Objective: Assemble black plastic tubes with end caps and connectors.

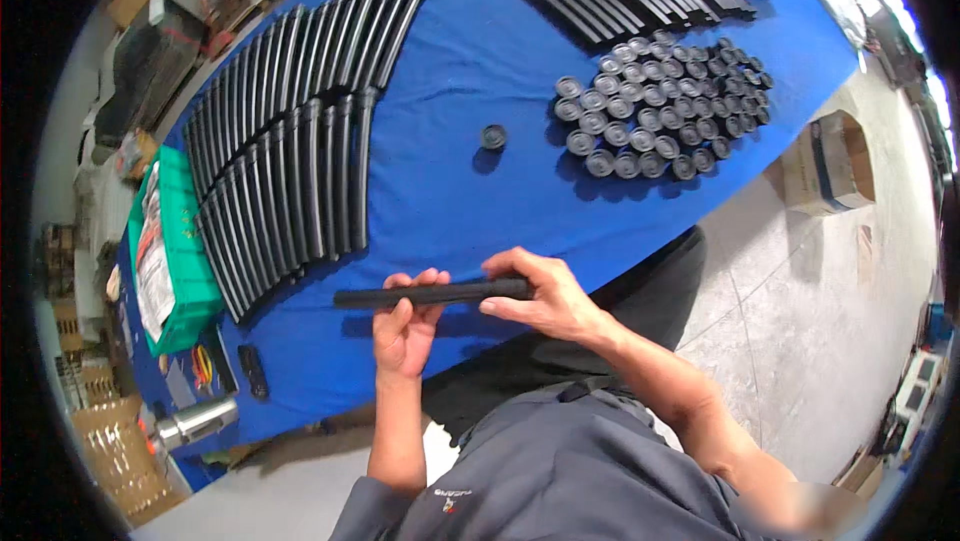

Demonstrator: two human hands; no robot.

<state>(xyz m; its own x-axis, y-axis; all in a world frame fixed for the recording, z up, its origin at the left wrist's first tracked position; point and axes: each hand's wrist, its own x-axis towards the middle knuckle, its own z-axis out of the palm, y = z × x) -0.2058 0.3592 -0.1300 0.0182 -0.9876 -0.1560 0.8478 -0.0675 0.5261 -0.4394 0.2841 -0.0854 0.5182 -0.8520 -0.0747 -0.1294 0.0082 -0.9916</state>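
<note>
Item in hand: one black tube [432,294], held level over the table's near edge. Left hand [405,326] wraps its middle; right hand [545,296] pinches its right end. Likely capping stage; next needs a cap [493,137] from mid-table.

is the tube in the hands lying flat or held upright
Flat. The black tube runs sideways above the blue table, left hand gripping its middle and right hand at its right end.

Workshop or small assembly area: a long blue-covered table [450,211] carries rows of black tubes [290,141] and grouped round caps [660,106]; cardboard boxes [828,163] stand on the concrete floor [800,341] at right.
</note>
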